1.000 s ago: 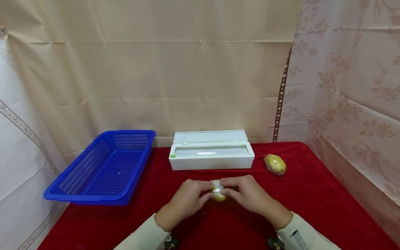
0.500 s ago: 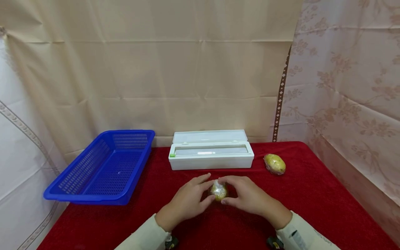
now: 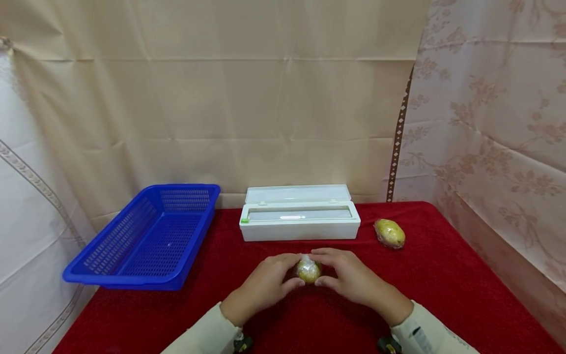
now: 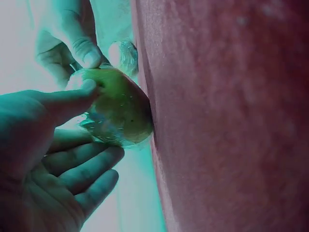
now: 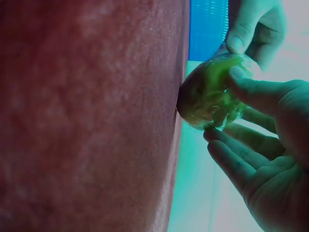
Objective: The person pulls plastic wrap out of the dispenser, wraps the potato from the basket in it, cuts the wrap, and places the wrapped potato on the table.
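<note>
Between both hands, a yellow-green fruit [image 3: 308, 271] wrapped in shiny cling film sits on the red cloth. My left hand [image 3: 264, 281] holds its left side, thumb in front and fingers behind. From the right, my right hand [image 3: 356, 278] grips it the same way. The left wrist view shows the wrapped fruit [image 4: 118, 106] touching the cloth, with the left thumb [image 4: 77, 99] on its near side and some lower fingers spread away. In the right wrist view the right thumb [image 5: 251, 87] presses on the film of the fruit [image 5: 212, 92].
Behind the hands stands a white cling film dispenser [image 3: 300, 229] with its lid raised. A second wrapped yellow fruit [image 3: 389, 233] lies to its right. At the left is a blue perforated plastic basket [image 3: 146, 236]. The red cloth [image 3: 442, 295] covers the table; curtains hang behind.
My fingers were closer together on top of the fruit, then the left fingers lifted and spread. Now both hands hold its sides, and more of the fruit shows.
</note>
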The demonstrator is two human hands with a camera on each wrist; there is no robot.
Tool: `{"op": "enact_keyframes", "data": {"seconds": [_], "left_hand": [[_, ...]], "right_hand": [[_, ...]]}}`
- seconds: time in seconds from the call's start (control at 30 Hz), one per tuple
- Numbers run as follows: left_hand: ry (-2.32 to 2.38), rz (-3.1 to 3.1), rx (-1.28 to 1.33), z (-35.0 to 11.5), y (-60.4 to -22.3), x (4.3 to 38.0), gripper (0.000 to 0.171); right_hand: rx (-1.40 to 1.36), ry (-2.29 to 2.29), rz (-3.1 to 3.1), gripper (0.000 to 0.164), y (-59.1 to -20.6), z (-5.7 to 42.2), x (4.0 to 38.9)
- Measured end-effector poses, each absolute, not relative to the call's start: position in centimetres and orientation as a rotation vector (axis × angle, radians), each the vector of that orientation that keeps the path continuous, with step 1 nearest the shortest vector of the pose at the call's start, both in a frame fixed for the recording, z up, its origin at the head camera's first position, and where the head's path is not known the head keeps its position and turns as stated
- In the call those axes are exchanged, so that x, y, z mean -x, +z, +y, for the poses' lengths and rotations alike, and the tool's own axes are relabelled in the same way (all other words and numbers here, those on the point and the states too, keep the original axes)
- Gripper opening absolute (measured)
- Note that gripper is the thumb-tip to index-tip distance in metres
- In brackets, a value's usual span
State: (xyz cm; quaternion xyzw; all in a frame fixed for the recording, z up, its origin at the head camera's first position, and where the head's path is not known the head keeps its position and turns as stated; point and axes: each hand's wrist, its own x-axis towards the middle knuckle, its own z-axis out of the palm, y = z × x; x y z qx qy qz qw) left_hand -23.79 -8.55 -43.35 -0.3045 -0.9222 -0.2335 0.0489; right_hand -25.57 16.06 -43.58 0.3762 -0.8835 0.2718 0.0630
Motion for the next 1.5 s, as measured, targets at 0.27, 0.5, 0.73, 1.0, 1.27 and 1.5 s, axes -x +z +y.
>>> {"op": "enact_keyframes", "data": {"seconds": [0.27,0.5,0.73,1.0,1.27,1.5], "left_hand": [[-0.890,-2.720,0.853,-8.6,-42.8,23.9,0.050],[-1.078,-2.627,0.782,-8.9,-42.8,24.2,0.045],[-1.393,-2.572,0.679,-9.2,-42.9,24.6,0.034],[-1.868,-2.496,0.619,-9.1,-42.4,24.5,0.028],[-2.234,-2.421,0.494,-9.0,-42.0,24.3,0.031],[-2.577,-2.254,0.504,-8.8,-42.2,24.0,0.022]], "right_hand": [[-1.048,1.026,-2.675,0.050,-43.0,16.4,25.5],[-1.062,1.219,-2.625,0.046,-42.1,16.5,25.2],[-1.032,1.408,-2.657,0.040,-41.8,16.5,25.0],[-1.143,1.670,-2.665,0.043,-41.0,16.3,24.3],[-1.171,1.850,-2.559,0.037,-40.9,16.5,24.3],[-1.148,2.061,-2.502,0.040,-40.8,16.4,24.2]]}}
